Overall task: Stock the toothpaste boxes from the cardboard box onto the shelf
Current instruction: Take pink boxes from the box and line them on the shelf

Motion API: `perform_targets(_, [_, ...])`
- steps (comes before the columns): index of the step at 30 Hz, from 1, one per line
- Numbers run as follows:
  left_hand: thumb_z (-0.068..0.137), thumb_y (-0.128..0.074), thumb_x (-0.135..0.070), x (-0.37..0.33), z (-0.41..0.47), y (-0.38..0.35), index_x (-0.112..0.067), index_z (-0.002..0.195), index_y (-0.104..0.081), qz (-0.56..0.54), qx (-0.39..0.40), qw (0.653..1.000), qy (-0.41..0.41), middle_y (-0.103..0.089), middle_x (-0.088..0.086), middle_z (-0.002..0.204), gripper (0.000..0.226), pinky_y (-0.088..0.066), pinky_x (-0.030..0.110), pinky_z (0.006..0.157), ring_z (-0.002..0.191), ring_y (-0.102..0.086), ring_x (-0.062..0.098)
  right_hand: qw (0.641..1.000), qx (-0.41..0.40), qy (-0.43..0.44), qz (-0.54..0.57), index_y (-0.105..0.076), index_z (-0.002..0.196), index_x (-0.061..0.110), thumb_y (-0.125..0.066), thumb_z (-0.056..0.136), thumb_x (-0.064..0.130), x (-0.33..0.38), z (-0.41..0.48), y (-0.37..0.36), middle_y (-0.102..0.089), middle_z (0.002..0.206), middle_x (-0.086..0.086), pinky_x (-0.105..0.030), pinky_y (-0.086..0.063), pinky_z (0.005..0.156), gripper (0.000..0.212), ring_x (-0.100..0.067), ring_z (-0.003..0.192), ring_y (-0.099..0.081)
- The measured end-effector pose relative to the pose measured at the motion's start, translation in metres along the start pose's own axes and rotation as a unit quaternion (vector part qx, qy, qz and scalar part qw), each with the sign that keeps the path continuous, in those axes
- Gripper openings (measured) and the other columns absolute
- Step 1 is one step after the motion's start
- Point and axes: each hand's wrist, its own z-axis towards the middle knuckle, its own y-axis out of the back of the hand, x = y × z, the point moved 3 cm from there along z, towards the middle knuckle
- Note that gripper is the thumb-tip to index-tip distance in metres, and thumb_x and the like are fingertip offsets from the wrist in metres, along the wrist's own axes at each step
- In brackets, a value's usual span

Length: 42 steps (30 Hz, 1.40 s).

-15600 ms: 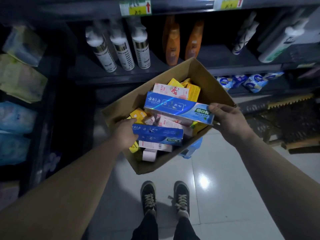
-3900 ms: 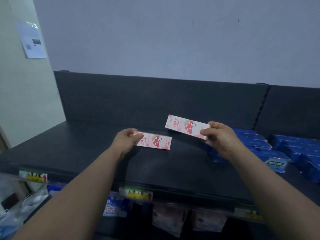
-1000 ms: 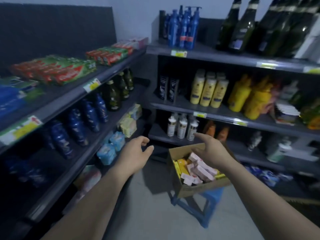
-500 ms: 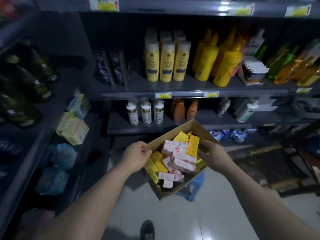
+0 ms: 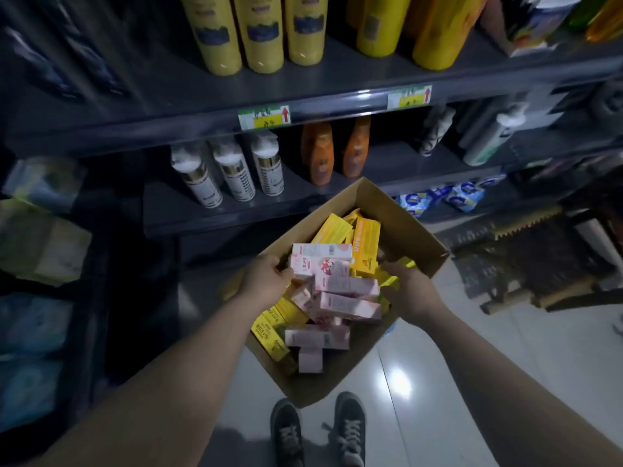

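Observation:
An open cardboard box stands in front of me at knee height, holding several pink toothpaste boxes and yellow toothpaste boxes in a loose heap. My left hand reaches in from the left and grips the left end of the topmost pink-and-white toothpaste box. My right hand is inside the box on the right, by the right ends of the pink boxes. Its fingers point down behind the back of the hand and are hidden.
A dark shelf unit faces me with yellow bottles above and white spray bottles and orange bottles below. Brushes and brooms lie on the floor at right. Packaged goods fill the left shelves. My shoes stand below the box.
I have leaned closer over the box. Both hands moved from its rim into the heap, and my left hand has taken hold of the top pink box.

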Motion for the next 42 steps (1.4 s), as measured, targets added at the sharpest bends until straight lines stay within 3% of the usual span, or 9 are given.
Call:
perform_targets(3, [0.092, -0.058, -0.027, 0.010, 0.028, -0.023, -0.011, 0.079, -0.055, 0.002, 0.005, 0.999, 0.033, -0.062, 0.018, 0.089, 0.020, -0.035, 0.028, 0.053, 0.069, -0.055, 0.020, 1.000, 0.001, -0.005, 0.012, -0.049, 0.138, 0.018, -0.058, 0.093, 0.016, -0.012, 0.025, -0.013, -0.054, 0.137, -0.009, -0.027, -0.043, 0.083, 0.046, -0.028, 0.120, -0.053])
perform_targets(7, [0.094, -0.055, -0.035, 0.022, 0.055, -0.048, -0.008, 0.115, -0.060, -0.039, 0.014, 0.995, 0.088, -0.066, 0.009, 0.107, 0.035, -0.041, 0.030, 0.066, 0.077, -0.058, 0.018, 0.999, 0.010, -0.020, 0.037, -0.051, 0.136, 0.018, -0.059, 0.093, 0.019, -0.025, 0.047, -0.028, -0.055, 0.135, -0.009, -0.033, -0.046, 0.091, 0.044, -0.028, 0.120, -0.054])
perform_targets(12, [0.093, -0.057, -0.032, 0.025, 0.074, -0.066, -0.011, 0.115, -0.060, -0.093, -0.002, 0.988, 0.122, -0.066, 0.009, 0.113, 0.030, -0.047, 0.036, 0.080, 0.098, -0.062, 0.028, 1.000, 0.009, -0.007, 0.016, -0.051, 0.136, 0.022, -0.056, 0.094, 0.014, -0.035, 0.065, -0.037, -0.056, 0.135, -0.006, -0.031, -0.049, 0.086, 0.044, -0.027, 0.118, -0.054])
perform_targets(17, [0.090, -0.064, -0.023, 0.030, 0.072, -0.070, -0.022, 0.087, -0.061, -0.199, -0.018, 0.976, 0.089, -0.069, 0.000, 0.103, 0.004, -0.052, 0.036, 0.083, 0.094, -0.064, 0.021, 0.999, 0.031, 0.003, -0.007, -0.052, 0.135, 0.024, -0.056, 0.091, 0.009, -0.041, 0.075, -0.045, -0.056, 0.135, -0.003, -0.031, -0.049, 0.090, 0.047, -0.024, 0.118, -0.055])
perform_targets(24, [0.090, -0.064, -0.018, 0.040, 0.045, -0.048, -0.012, 0.117, -0.059, -0.268, -0.087, 0.959, 0.018, -0.066, 0.000, 0.109, 0.028, -0.052, 0.041, 0.093, 0.102, -0.065, 0.021, 0.996, 0.076, 0.032, -0.046, -0.052, 0.135, 0.022, -0.053, 0.087, 0.005, -0.035, 0.079, -0.062, -0.058, 0.128, -0.007, -0.030, -0.047, 0.085, 0.051, -0.026, 0.112, -0.056])
perform_targets(32, [0.076, -0.062, -0.048, 0.053, 0.029, -0.031, -0.023, 0.101, -0.067, -0.304, -0.126, 0.944, -0.016, -0.069, 0.007, 0.107, 0.035, -0.053, 0.051, 0.091, 0.101, -0.067, 0.022, 0.995, 0.092, 0.040, -0.029, -0.056, 0.123, 0.019, -0.066, 0.086, 0.024, -0.031, 0.084, -0.066, -0.062, 0.116, -0.006, -0.031, -0.047, 0.072, 0.039, -0.024, 0.101, -0.059])
perform_targets(34, [0.072, -0.063, -0.053, 0.054, 0.024, -0.025, -0.023, 0.103, -0.065, -0.324, -0.139, 0.936, 0.000, -0.069, 0.002, 0.108, 0.044, -0.054, 0.048, 0.090, 0.101, -0.067, 0.019, 0.996, 0.085, 0.040, 0.011, -0.056, 0.124, 0.017, -0.071, 0.083, 0.025, -0.029, 0.080, -0.055, -0.062, 0.117, -0.005, -0.035, -0.051, 0.078, 0.044, -0.024, 0.104, -0.059])
perform_targets(38, [0.085, -0.061, -0.036, 0.042, 0.003, 0.000, -0.029, 0.094, -0.064, -0.346, -0.153, 0.925, 0.003, -0.070, -0.003, 0.104, 0.012, -0.053, 0.042, 0.092, 0.100, -0.067, 0.013, 0.993, 0.064, 0.046, 0.086, -0.056, 0.126, 0.012, -0.068, 0.086, 0.019, -0.018, 0.062, -0.026, -0.062, 0.116, -0.008, -0.034, -0.049, 0.079, 0.042, -0.023, 0.103, -0.058])
perform_targets(42, [0.094, -0.057, -0.016, 0.028, -0.020, 0.033, -0.010, 0.099, -0.058, -0.407, -0.185, 0.894, -0.009, -0.066, 0.005, 0.106, 0.008, -0.054, 0.023, 0.082, 0.090, -0.065, 0.006, 0.978, 0.046, 0.050, 0.200, -0.059, 0.124, 0.011, -0.073, 0.083, 0.031, -0.001, 0.034, 0.007, -0.064, 0.110, -0.005, -0.040, -0.053, 0.085, 0.048, -0.022, 0.098, -0.063])
